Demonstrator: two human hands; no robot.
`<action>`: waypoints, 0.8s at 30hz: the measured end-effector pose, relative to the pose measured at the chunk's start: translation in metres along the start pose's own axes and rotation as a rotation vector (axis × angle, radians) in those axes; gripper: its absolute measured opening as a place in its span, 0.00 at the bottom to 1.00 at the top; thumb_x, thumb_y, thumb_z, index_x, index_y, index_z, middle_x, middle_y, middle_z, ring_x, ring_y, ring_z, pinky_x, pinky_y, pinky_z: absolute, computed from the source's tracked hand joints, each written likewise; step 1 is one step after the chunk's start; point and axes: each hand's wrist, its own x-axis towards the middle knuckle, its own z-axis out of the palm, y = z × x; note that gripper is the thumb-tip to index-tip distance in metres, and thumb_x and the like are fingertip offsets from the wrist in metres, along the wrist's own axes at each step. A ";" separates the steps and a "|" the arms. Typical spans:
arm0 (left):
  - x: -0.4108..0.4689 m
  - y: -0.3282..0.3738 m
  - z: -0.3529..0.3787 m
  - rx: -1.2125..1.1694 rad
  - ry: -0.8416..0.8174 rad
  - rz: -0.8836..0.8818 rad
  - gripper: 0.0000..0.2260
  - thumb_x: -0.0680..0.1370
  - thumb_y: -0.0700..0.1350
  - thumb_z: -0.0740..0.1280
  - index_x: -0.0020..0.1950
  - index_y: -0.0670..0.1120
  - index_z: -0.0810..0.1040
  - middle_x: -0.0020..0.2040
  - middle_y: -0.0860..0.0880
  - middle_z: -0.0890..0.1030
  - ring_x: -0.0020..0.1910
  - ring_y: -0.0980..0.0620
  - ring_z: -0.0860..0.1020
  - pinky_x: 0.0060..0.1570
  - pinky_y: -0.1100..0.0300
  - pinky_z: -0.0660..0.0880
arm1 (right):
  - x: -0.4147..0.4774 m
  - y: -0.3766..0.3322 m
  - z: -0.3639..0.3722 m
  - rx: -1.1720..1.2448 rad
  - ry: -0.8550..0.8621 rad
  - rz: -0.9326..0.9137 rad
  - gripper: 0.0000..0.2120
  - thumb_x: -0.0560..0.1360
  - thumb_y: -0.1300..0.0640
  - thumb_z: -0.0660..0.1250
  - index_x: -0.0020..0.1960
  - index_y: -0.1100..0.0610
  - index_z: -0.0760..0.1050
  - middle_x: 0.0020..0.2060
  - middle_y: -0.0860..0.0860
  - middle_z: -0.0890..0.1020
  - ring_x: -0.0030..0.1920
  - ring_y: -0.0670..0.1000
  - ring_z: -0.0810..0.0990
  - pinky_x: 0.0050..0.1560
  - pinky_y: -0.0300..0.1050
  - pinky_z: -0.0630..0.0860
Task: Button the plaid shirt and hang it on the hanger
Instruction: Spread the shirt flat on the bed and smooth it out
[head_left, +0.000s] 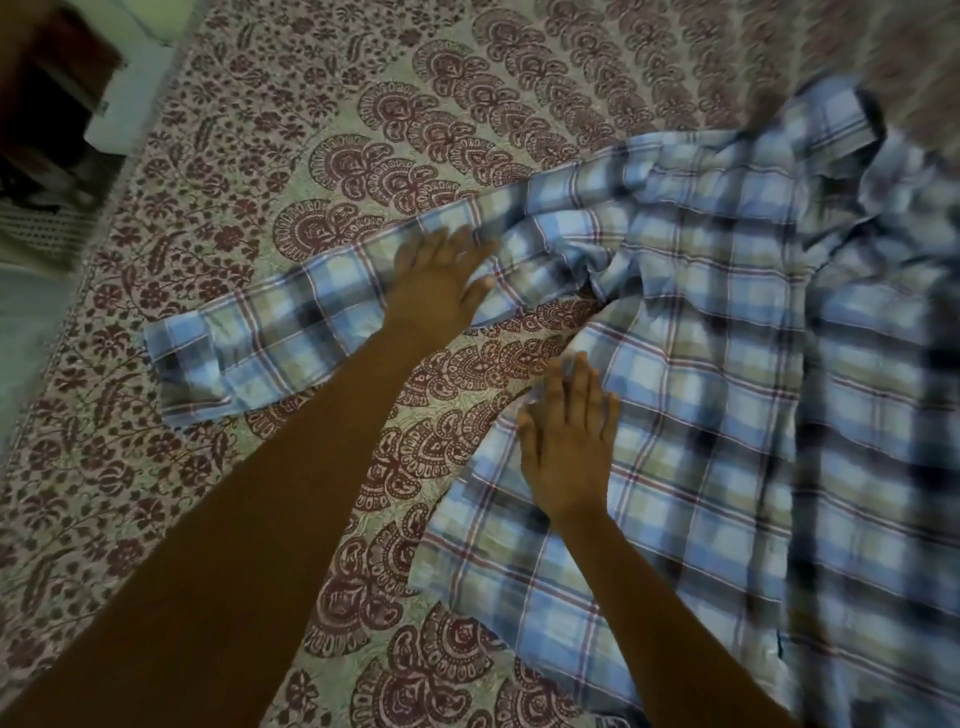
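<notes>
The blue, green and white plaid shirt (727, 415) lies spread on a bed, its body filling the right half of the view. One long sleeve (291, 322) stretches out to the left. My left hand (441, 286) rests flat on that sleeve near the shoulder, fingers straight. My right hand (569, 441) presses flat on the left edge of the shirt's body, fingers together and straight. The collar (841, 119) sits at the upper right, blurred. No hanger is in view.
The bed is covered with a cream bedspread (208, 467) printed with maroon paisley and flowers. The bed's left edge runs diagonally at the far left, with dark furniture (47, 104) and floor beyond it.
</notes>
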 end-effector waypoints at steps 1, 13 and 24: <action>0.014 0.008 0.004 0.024 -0.034 0.038 0.22 0.81 0.56 0.49 0.75 0.54 0.56 0.77 0.48 0.55 0.76 0.46 0.51 0.72 0.42 0.46 | 0.002 0.004 0.000 0.011 0.007 0.040 0.28 0.78 0.45 0.49 0.74 0.57 0.57 0.73 0.61 0.62 0.73 0.59 0.58 0.73 0.53 0.43; 0.163 -0.007 0.048 0.093 -0.054 -0.036 0.24 0.81 0.57 0.48 0.75 0.51 0.56 0.77 0.45 0.55 0.75 0.42 0.53 0.72 0.38 0.47 | 0.016 0.036 0.024 0.008 -0.031 0.077 0.28 0.79 0.44 0.42 0.74 0.56 0.58 0.74 0.58 0.61 0.75 0.56 0.57 0.73 0.57 0.52; 0.196 0.068 0.041 -0.036 -0.092 0.053 0.22 0.82 0.54 0.46 0.76 0.54 0.48 0.78 0.47 0.48 0.77 0.46 0.46 0.73 0.44 0.43 | 0.015 0.039 0.025 0.032 -0.014 0.059 0.27 0.79 0.45 0.46 0.74 0.55 0.58 0.74 0.57 0.60 0.74 0.55 0.56 0.73 0.56 0.50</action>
